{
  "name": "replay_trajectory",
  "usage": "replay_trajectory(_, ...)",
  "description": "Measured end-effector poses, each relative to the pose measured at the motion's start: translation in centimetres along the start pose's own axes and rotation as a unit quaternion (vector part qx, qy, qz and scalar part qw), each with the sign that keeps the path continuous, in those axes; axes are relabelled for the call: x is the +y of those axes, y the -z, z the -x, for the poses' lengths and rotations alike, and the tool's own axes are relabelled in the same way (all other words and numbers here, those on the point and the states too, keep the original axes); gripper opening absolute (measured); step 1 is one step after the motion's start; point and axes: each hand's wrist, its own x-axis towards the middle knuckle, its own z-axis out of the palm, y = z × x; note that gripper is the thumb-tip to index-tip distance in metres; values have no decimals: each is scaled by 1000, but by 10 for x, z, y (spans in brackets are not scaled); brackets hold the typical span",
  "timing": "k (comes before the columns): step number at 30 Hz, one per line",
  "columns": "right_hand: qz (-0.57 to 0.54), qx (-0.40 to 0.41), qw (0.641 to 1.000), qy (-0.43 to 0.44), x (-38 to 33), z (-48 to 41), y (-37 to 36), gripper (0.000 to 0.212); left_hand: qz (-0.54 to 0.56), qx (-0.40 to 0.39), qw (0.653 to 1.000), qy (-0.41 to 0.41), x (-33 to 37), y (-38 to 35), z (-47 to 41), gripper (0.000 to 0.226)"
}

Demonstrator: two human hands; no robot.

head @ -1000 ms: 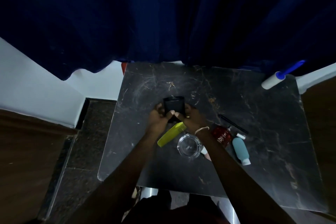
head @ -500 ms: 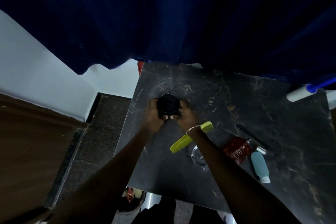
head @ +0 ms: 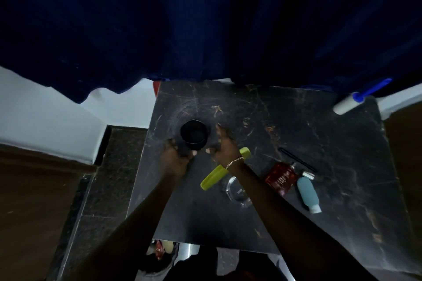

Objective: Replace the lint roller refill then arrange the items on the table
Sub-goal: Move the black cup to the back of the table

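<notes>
At frame ctr-left, black cup [head: 194, 133] is gripped by L hand [head: 175, 159] on bench [head: 285, 121], w/ R hand [head: 225, 143] held released, fingers loose, just beside it.

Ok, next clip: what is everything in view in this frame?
black cup: one, black, far-left part of the table, open top up
lint roller: one, white roll with blue handle, far-right corner
comb: one, yellow-green, under the right wrist
glass dish: one, clear, beside the comb, partly behind the right forearm
red bottle: one, red, right of that forearm
small bottle: one, teal with white cap, beside the red bottle
thin stick: one, black, beyond the red bottle
table: one, black marbled
curtain: one, dark blue, behind the table
left hand: one, grips the black cup's near side
right hand: one, fingers spread beside the cup, holding nothing
</notes>
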Motion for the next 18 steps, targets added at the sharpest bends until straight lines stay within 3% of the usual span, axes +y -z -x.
replay_trajectory(3,-50,46,998,9,21,20,26,82,-19,1,999,29,6,-21,29,49)
replay_trajectory(5,0,82,997,16,39,36,49,74,-2,-9,1000,3,18,-47,46,36)
replay_trajectory(10,84,145,985,50,87,67,121,48,-19,-96,989,-107,72,-123,68,30)
replay_trajectory(14,93,163,982,-17,128,73,182,33,-103,-162,964,-185,121,-181,72,43)
replay_trajectory(18,159,129,976,-68,164,67,224,28,-195,-167,935,-245,146,-226,71,44)
